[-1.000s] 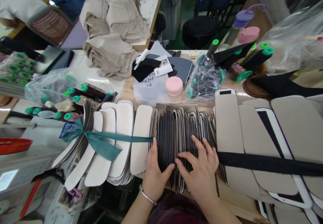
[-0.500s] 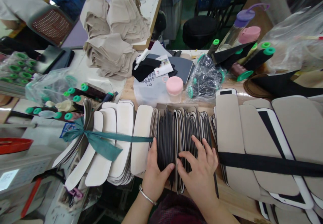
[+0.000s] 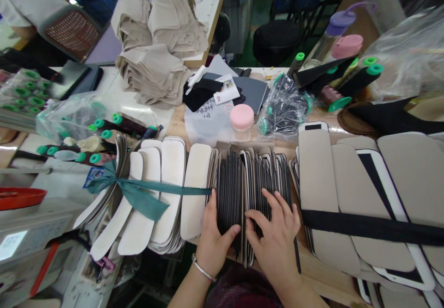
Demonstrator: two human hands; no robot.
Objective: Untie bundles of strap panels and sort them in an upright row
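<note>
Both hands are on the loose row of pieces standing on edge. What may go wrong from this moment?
1. The row of pieces is not tied, unlike the bundle with the teal ribbon beside it. The left hand and right hand seem to steady it, so pieces may fan out or fall over.
2. Its near ends sit at the front edge of the table, so a push toward the body might slide some off.

The upright pads (image 3: pixel 231 183) are showing matt black edges, and the flat pieces (image 3: pixel 317 178) beside them are wearing soft beige cloth. A pink plastic lid (image 3: pixel 242 116) is looking smooth, and a thin metal bangle (image 3: pixel 203 269) is glinting.
</note>
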